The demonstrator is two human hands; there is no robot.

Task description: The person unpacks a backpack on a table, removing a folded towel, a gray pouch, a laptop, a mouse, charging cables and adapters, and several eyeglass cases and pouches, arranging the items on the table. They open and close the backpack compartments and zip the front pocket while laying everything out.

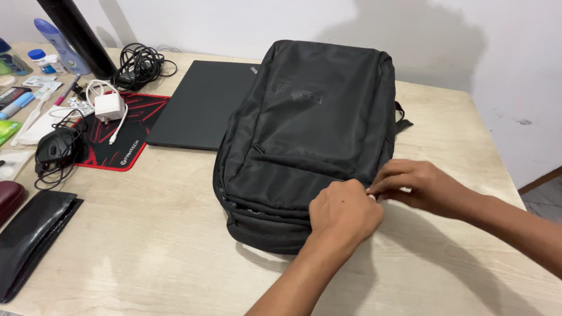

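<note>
Both hands meet at the near right corner of the black fabric backpack (304,140), lying flat mid-table: left hand (344,212) curled on its edge, right hand (417,186) pinching something too small to tell. Bare pale wooden table (152,234) spreads left toward the closed black laptop (199,105).

The left hand (344,212) covers the near right corner of the black fabric backpack (304,134), so whatever its fingers pinch there cannot be made out. The right hand (417,186) meets it at the same spot, fingertips tucked behind the left knuckles, and both forearms run off the picture's bottom and right edges. The backpack hides the right part of the flat black closed laptop (202,105). At the left edge, the dark red rounded case (9,199) and the green item (7,131) are cut off. The dark cylindrical post (73,32) leaves the top edge.
</note>
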